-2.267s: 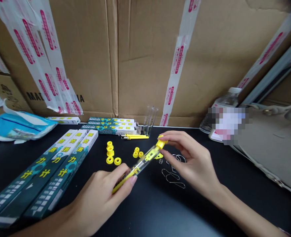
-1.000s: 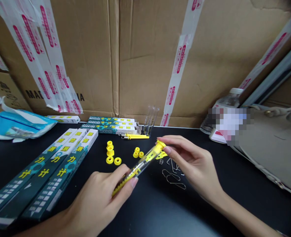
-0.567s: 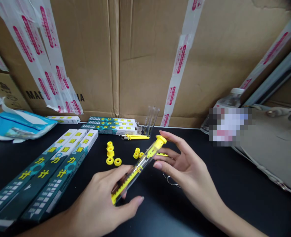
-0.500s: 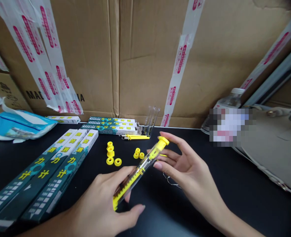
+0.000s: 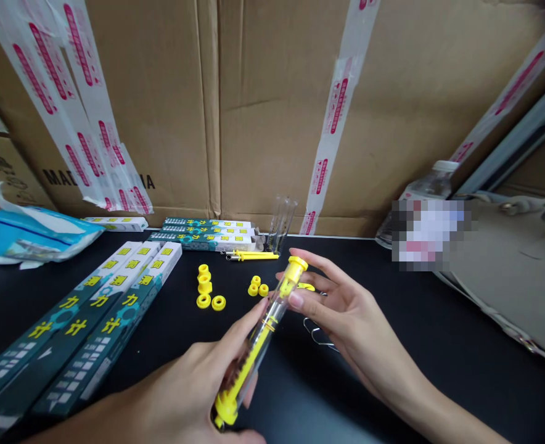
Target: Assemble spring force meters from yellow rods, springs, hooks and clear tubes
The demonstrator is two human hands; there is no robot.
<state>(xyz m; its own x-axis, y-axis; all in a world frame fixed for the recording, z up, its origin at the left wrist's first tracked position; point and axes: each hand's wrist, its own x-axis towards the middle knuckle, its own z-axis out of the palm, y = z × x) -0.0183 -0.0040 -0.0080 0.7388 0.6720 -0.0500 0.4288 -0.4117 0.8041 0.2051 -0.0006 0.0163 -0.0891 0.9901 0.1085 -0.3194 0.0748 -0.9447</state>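
A tubular spring scale (image 5: 259,345), clear with a yellow inner rod and yellow end caps, is held tilted above the black table, its upper end pointing away to the right. My left hand (image 5: 208,370) is wrapped round its lower part, the thumb near the bottom cap. At the upper end, my right hand (image 5: 341,308) has its fingers closed about the tube just under the yellow cap (image 5: 296,265). A yellow piece (image 5: 306,287) shows behind the right fingers; whether they touch it I cannot tell. Wire hooks (image 5: 321,338) lie on the table beside the right hand.
Several yellow collars (image 5: 204,285) and small yellow plugs (image 5: 254,287) lie ahead. Behind them are yellow rods (image 5: 254,256), clear tubes (image 5: 282,222) and stacked boxes (image 5: 203,237). Long boxes (image 5: 92,314) lie left; a bottle (image 5: 432,179) and bag (image 5: 508,271) stand right. Cardboard (image 5: 272,135) walls the back.
The spring scale has tipped a little steeper and its bottom cap shows more. My left hand has shifted along it, its fingers reaching farther up the tube. The right fingers have closed in under the top cap.
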